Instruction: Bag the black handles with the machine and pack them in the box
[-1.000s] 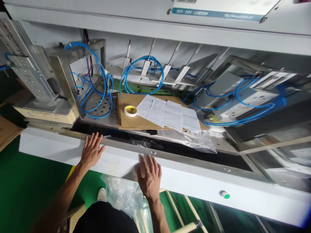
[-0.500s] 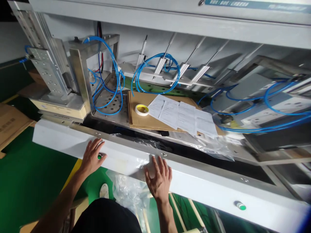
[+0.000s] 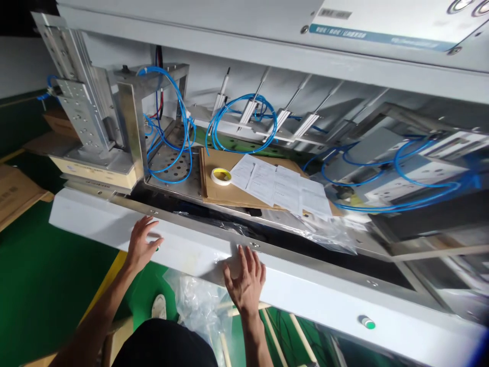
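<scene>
My left hand [image 3: 142, 245] rests on the white front panel [image 3: 313, 298] of a machine, its fingers apart and empty. Beside its thumb a green push button [image 3: 157, 248] is partly covered. Further right on the same panel lies my right hand [image 3: 246, 280], fingers spread over the upper edge, holding nothing. Behind the panel, a roll of tape [image 3: 221, 176] sits on flat brown cardboard [image 3: 214, 192]. Several printed paper sheets [image 3: 284, 183] overlap on that cardboard, to the right of the tape.
Coiled blue air hoses [image 3: 244, 122] hang around metal cylinders [image 3: 280, 120] at the back. A steel frame [image 3: 132, 122] stands at the left. Clear plastic film [image 3: 336, 239] lies by the papers. Another green button [image 3: 369, 323] is at the panel's right. Plastic bags [image 3: 200, 300] hang below.
The view has tilted slightly, showing more of the upper housing. My left hand has shifted a little left, its thumb now covering more of the green button. My right hand stays on the panel.
</scene>
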{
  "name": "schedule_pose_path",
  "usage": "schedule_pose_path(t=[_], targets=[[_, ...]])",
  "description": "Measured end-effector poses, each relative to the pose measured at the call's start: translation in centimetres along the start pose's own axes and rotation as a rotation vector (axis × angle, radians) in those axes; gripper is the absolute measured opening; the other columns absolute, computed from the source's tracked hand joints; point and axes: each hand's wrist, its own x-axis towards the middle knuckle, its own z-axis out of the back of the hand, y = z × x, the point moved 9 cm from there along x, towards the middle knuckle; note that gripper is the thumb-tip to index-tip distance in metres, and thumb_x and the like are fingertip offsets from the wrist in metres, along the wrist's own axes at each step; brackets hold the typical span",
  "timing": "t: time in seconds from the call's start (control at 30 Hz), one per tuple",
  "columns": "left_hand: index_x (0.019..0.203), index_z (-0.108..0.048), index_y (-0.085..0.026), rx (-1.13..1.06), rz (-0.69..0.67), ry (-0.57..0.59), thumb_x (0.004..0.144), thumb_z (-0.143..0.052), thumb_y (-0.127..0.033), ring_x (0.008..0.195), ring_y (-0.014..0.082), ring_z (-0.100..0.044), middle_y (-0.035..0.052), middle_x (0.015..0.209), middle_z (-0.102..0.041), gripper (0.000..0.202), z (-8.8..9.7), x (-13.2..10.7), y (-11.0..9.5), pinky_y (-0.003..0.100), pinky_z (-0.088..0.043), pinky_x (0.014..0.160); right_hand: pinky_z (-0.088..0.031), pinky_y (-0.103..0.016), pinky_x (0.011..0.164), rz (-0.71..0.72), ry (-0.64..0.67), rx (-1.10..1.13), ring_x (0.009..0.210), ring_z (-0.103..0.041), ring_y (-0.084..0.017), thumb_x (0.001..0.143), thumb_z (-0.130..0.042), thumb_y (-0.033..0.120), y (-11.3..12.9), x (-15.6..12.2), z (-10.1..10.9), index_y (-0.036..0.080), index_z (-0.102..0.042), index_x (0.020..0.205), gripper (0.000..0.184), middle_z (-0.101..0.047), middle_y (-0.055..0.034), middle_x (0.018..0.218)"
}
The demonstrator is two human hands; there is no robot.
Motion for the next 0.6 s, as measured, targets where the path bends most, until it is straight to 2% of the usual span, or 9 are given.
schedule_pose_path(t=[0.07,0.13,0.2,0.27,0.33,0.43,0.5,0.6], targets=[[0.124,-0.066,-0.026,-0.039,0.023,-0.075,0.095,-0.068,-0.038,0.135,0.0333,-0.060,0.0121,0.136,-0.068,0.031,1.2,-0.3,-0.2,0.057,-0.048,0.117,-0.029,-0.062,0.119,-0.011,0.004,0.006,0.147,-0.039,-0.039,0.101,-0.048,0.051,0.1,0.1,0.0,0.024,-0.034,0.164,0.070,-0.045,-0.0168,0.162],[0.121,-0.067,-0.024,-0.053,0.058,-0.198,0.097,-0.068,-0.042,0.126,0.0308,-0.065,0.0122,0.129,-0.070,0.030,2.8,-1.3,-0.1,0.052,-0.053,0.111,-0.029,-0.064,0.118,-0.020,-0.004,0.020,0.147,-0.040,-0.040,0.101,-0.048,0.053,0.1,0.1,0.1,0.024,-0.036,0.163,0.069,-0.041,-0.0188,0.163],[0.115,-0.068,-0.022,-0.046,0.106,-0.305,0.099,-0.066,-0.042,0.111,0.0267,-0.070,0.0111,0.117,-0.072,0.026,4.2,-3.3,0.3,0.045,-0.058,0.101,-0.031,-0.065,0.117,-0.020,-0.018,0.035,0.148,-0.039,-0.040,0.102,-0.048,0.055,0.1,0.0,0.1,0.023,-0.037,0.163,0.069,-0.039,-0.0203,0.164],[0.109,-0.069,-0.021,-0.021,0.157,-0.356,0.101,-0.063,-0.041,0.098,0.0235,-0.070,0.0098,0.107,-0.072,0.023,4.9,-5.9,1.0,0.041,-0.060,0.091,-0.031,-0.067,0.116,-0.011,-0.036,0.043,0.150,-0.036,-0.042,0.102,-0.048,0.056,0.3,-0.1,0.1,0.023,-0.038,0.163,0.070,-0.039,-0.0210,0.164],[0.105,-0.069,-0.020,0.014,0.206,-0.360,0.103,-0.059,-0.042,0.091,0.0227,-0.069,0.0098,0.100,-0.072,0.024,5.1,-9.0,1.6,0.039,-0.060,0.085,-0.031,-0.070,0.115,0.001,-0.058,0.059,0.152,-0.034,-0.045,0.102,-0.048,0.058,0.6,0.0,0.1,0.024,-0.038,0.163,0.070,-0.040,-0.0212,0.165],[0.104,-0.069,-0.021,0.090,0.311,-0.335,0.105,-0.051,-0.045,0.088,0.0244,-0.070,0.0113,0.097,-0.073,0.030,4.7,-13.8,2.4,0.040,-0.061,0.080,-0.032,-0.076,0.111,0.027,-0.120,0.113,0.148,-0.039,-0.051,0.101,-0.052,0.059,1.4,0.5,0.7,0.025,-0.037,0.165,0.073,-0.041,-0.0224,0.164],[0.102,-0.070,-0.023,0.154,0.414,-0.291,0.105,-0.047,-0.046,0.088,0.0259,-0.072,0.0116,0.096,-0.074,0.032,3.9,-16.9,3.0,0.042,-0.062,0.080,-0.036,-0.080,0.107,0.056,-0.198,0.161,0.144,-0.044,-0.055,0.099,-0.059,0.055,1.6,0.8,1.7,0.027,-0.037,0.165,0.075,-0.042,-0.0225,0.164],[0.095,-0.072,-0.027,0.239,0.619,-0.206,0.104,-0.045,-0.044,0.089,0.0271,-0.074,0.0102,0.093,-0.076,0.033,2.8,-22.0,4.3,0.044,-0.062,0.083,-0.045,-0.080,0.099,0.184,-0.287,0.271,0.139,-0.048,-0.058,0.090,-0.075,0.045,1.1,0.4,3.0,0.033,-0.038,0.165,0.085,-0.043,-0.0192,0.164]])
